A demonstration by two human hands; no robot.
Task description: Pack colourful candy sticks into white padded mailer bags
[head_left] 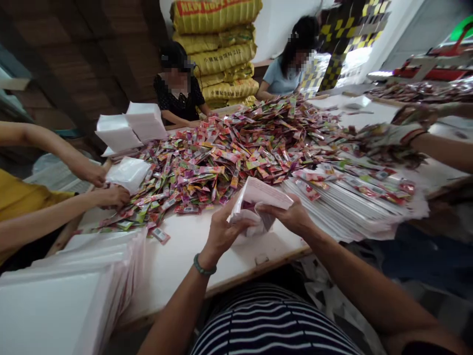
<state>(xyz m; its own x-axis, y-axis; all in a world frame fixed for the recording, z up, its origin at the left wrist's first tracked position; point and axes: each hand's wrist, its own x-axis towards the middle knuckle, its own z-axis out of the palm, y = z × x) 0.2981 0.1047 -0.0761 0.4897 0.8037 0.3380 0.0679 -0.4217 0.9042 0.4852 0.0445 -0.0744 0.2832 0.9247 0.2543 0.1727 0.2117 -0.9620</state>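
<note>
Both my hands hold a white printed bag (264, 193) in front of me, above the table edge. My left hand (225, 229) grips its left side, thumb across the front. On the right side, my right hand (293, 215) is closed with its thumb and fingers on the bag's edge. The bag's mouth faces me, partly spread, and something reddish shows inside that I cannot make out. Just beyond lies a large heap of small colourful sachets (221, 165). A loose sachet (160, 235) rests on the white table top (177, 266) left of my left hand.
Stacks of flat white bags stand at the left (55, 301) and right (343, 202). Filled white packets (129, 129) sit at the back left. Co-workers' hands (111, 195) are at the left, others across and right. Yellow sacks (227, 54) are piled behind.
</note>
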